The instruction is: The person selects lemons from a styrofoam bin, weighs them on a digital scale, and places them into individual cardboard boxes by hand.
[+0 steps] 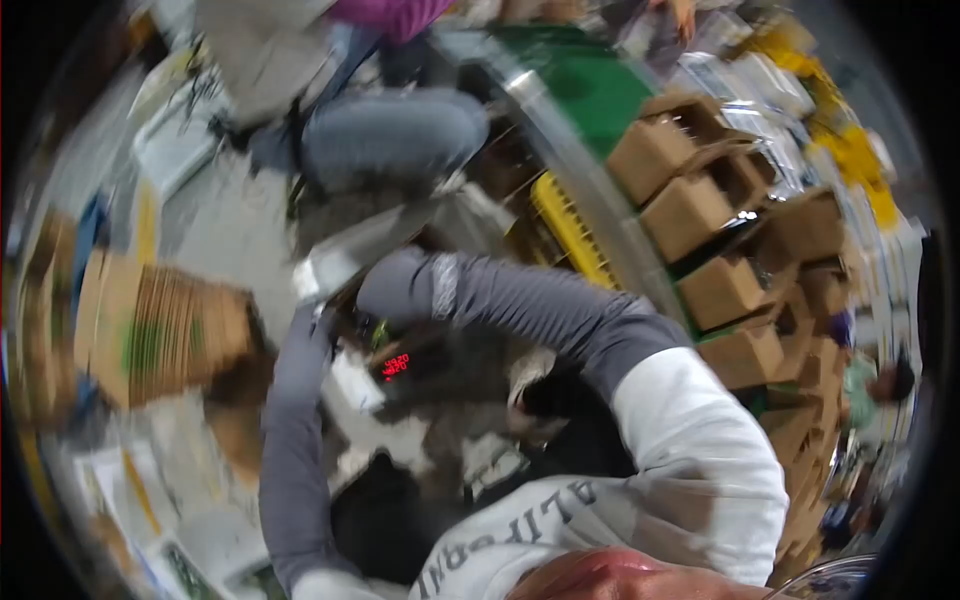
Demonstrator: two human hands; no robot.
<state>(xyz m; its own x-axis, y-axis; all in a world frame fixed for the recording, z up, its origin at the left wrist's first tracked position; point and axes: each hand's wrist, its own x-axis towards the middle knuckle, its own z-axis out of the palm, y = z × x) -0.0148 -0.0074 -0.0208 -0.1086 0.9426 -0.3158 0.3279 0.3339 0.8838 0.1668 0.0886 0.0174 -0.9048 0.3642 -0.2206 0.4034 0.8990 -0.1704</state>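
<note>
My right hand (pixel 393 286), in what looks like a grey glove with a light cuff, reaches across in front of my body. Its fingers curve out of sight. Beside it, at the end of a grey sleeve, my left hand (pixel 312 325) is smeared by motion and its fingers do not show clearly. Both are close to a pale, open-topped box or bin (pixel 345 262), whose contents I cannot make out. Under my arms a dark device shows a red digital readout (pixel 396 366). A small white object (pixel 356 384) lies beside that device.
Flattened cardboard cartons (pixel 170 325) are stacked at left. Open cardboard boxes (pixel 700 215) line the right, beside a green conveyor belt (pixel 580 85) with a metal rail. A yellow crate (pixel 573 228) stands below the rail. Ahead is another person's leg (pixel 395 135) in blue trousers.
</note>
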